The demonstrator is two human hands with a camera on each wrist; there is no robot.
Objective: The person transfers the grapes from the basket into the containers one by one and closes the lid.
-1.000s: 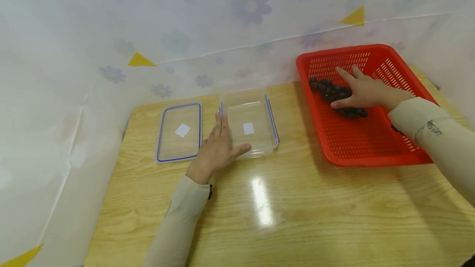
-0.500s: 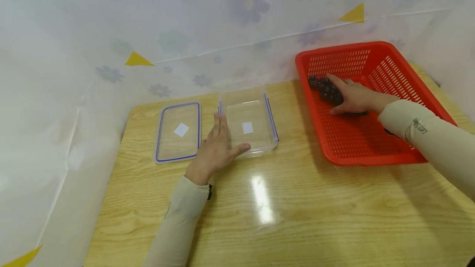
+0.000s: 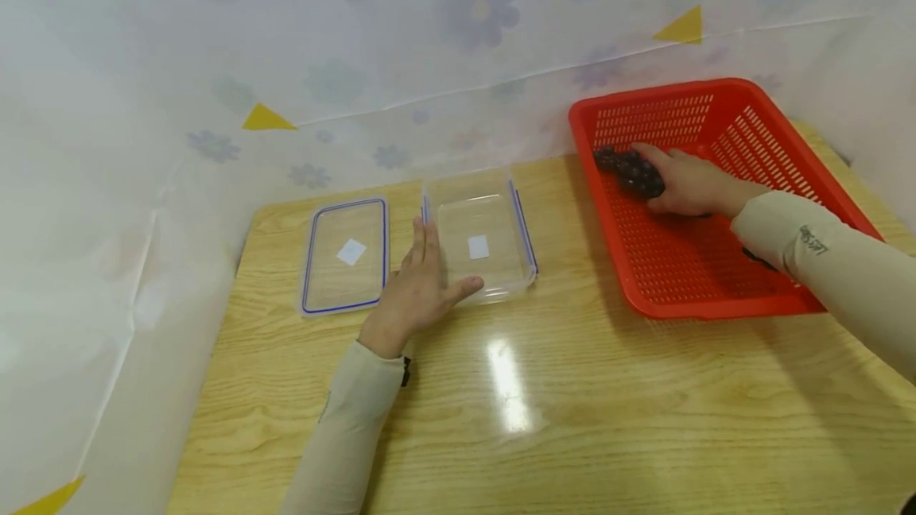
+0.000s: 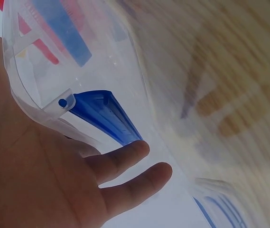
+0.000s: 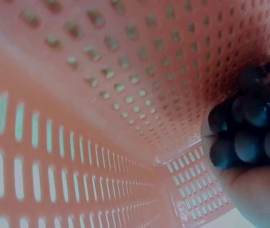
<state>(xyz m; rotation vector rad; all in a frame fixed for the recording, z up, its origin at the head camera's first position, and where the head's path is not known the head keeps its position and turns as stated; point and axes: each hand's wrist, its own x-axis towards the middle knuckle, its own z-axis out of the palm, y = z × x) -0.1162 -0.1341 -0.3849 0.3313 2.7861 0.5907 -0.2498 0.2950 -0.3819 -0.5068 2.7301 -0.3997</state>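
A bunch of dark grapes (image 3: 635,173) lies in the red basket (image 3: 637,292). My right hand (image 3: 690,185) reaches down into that basket and grips the bunch, its fingers and thumb curled around the grapes (image 5: 253,128) in the right wrist view. Part of the bunch is hidden beneath the palm. On the left, my left hand (image 3: 415,288) rests along the near left side of a clear plastic box (image 3: 494,288), fingers straight and thumb spread over its front rim. The left wrist view shows two extended fingers beside the box's blue side clip (image 4: 104,111).
A clear lid (image 3: 351,280) with a blue seal lies flat to the left of the box. All stands on a wood-grain table (image 3: 608,420), backed by a flower-patterned sheet (image 3: 401,46) with yellow triangles.
My right hand has lowered from spread fingers above the grapes to a curled grip around them. The left hand stays at the box.
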